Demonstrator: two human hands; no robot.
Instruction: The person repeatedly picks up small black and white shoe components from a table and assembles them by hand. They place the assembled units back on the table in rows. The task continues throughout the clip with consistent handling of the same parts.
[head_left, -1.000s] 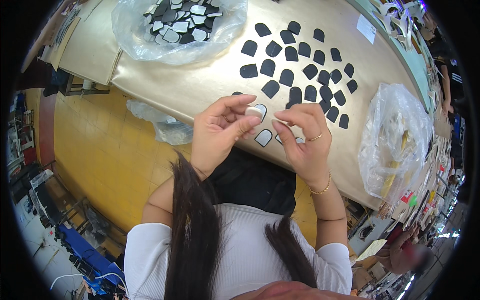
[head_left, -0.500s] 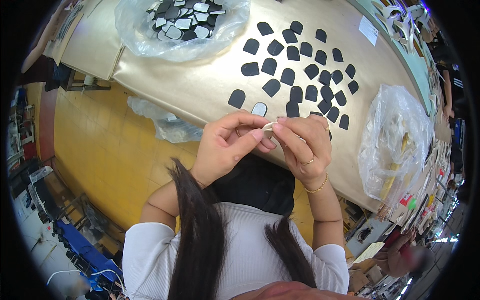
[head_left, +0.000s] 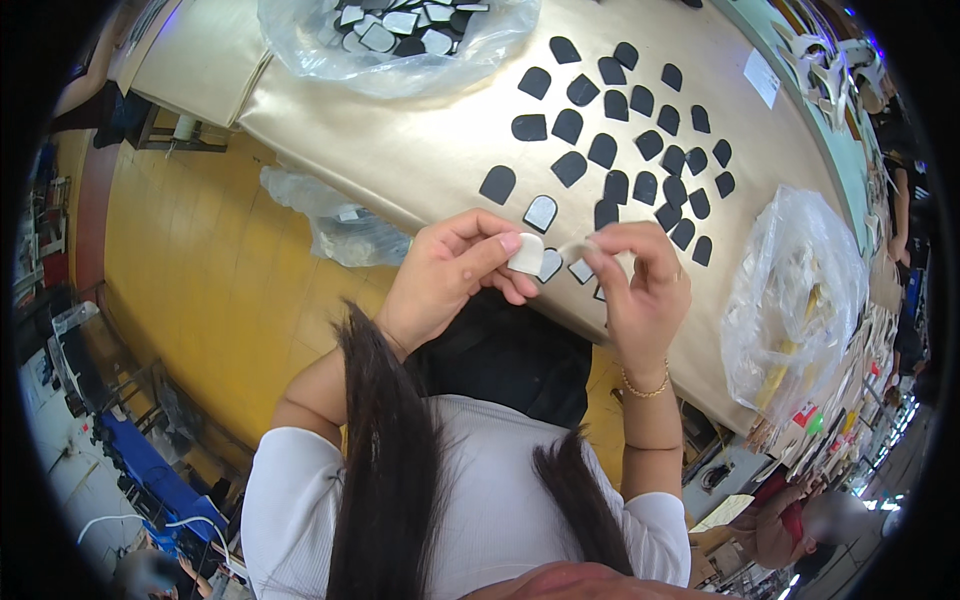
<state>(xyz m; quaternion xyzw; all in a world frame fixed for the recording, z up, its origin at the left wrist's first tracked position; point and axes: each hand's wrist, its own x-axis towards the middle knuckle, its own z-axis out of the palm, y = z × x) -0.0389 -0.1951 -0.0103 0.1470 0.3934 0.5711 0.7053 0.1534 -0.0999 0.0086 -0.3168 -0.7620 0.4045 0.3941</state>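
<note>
Between the thumb and fingers of my left hand is a small white arch-shaped pad, its pale face turned up. My right hand is just to the right of it, pinching a thin pale piece that is blurred by motion; its kind is unclear. A black-edged pad with a light face lies on the table beyond my fingers. More light-faced pads show partly between my hands. Farther off, many black arch-shaped pads are spread over the table, some overlapping.
A clear plastic bag of black and light pads stands open at the table's far left. Another crumpled clear bag lies at the right. The gold-coloured table covering ends just beyond my lap. A white paper lies at the far right.
My hands have drawn apart: the white pad stays in the left, and a thin pale piece is in the right. My view has shifted slightly, with the table lower and farther right.
</note>
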